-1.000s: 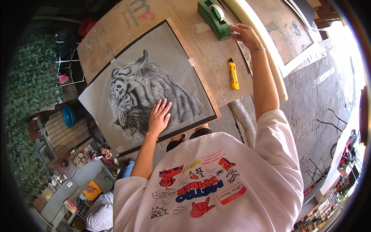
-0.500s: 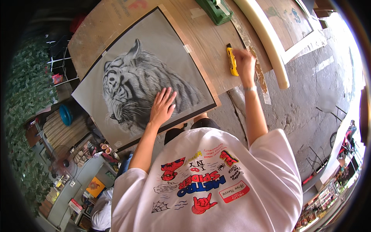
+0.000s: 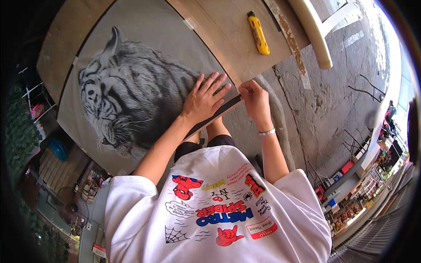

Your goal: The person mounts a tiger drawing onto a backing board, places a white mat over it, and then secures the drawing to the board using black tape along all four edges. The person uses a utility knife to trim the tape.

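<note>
A black-and-white tiger drawing (image 3: 136, 79) on grey paper, edged in black, lies on a brown board (image 3: 210, 30). My left hand (image 3: 204, 98) rests on its near right part, fingers spread and palm down. At the near right corner of the sheet, my right hand (image 3: 256, 105) pinches the end of the black edge (image 3: 228, 108) between thumb and fingers. Whether that edge is tape or backing I cannot tell. Beyond the right hand, untouched, lies a yellow utility knife (image 3: 258, 34) with its black end pointing away.
A worn flat strip (image 3: 289, 39) and a long cream tube (image 3: 313, 35) lie along the right of the board. Past its edge is cracked grey floor (image 3: 315, 96). A fan (image 3: 73, 208) and a blue basin (image 3: 58, 149) stand at the left.
My right hand has come from beside the utility knife down to the sheet's corner and closed there. The left hand has shifted right across the drawing. My view has moved closer.
</note>
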A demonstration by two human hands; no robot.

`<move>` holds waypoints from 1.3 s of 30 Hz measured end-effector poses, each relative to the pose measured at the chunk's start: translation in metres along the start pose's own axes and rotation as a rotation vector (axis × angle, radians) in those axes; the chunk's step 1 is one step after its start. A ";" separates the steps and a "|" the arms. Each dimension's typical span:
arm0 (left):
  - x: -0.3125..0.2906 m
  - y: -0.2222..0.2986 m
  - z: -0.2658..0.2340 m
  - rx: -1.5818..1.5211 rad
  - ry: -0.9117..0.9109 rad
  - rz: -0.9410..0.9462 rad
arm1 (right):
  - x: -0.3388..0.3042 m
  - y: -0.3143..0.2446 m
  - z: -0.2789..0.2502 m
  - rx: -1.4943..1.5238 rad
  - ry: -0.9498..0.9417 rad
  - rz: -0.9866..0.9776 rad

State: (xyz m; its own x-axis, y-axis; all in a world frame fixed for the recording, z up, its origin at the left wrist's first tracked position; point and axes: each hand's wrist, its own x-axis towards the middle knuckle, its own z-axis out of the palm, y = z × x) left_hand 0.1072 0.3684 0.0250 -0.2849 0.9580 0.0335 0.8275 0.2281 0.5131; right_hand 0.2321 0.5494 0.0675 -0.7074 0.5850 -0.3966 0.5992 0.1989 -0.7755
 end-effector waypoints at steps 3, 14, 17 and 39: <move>-0.001 0.000 0.004 -0.009 0.021 -0.005 | 0.002 0.001 0.003 -0.032 -0.005 0.004; -0.001 0.001 0.008 -0.020 0.012 -0.040 | -0.003 -0.001 0.006 -0.165 0.046 -0.062; 0.001 0.001 0.007 -0.007 0.013 -0.035 | -0.002 0.000 0.008 -0.191 0.040 -0.057; 0.003 0.002 0.005 0.006 0.009 -0.032 | 0.000 0.007 0.028 -0.325 0.154 -0.016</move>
State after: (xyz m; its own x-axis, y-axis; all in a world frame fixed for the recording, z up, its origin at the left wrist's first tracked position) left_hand 0.1110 0.3727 0.0217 -0.3154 0.9487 0.0246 0.8207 0.2596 0.5090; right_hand 0.2257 0.5288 0.0484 -0.6677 0.6867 -0.2874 0.6940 0.4345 -0.5742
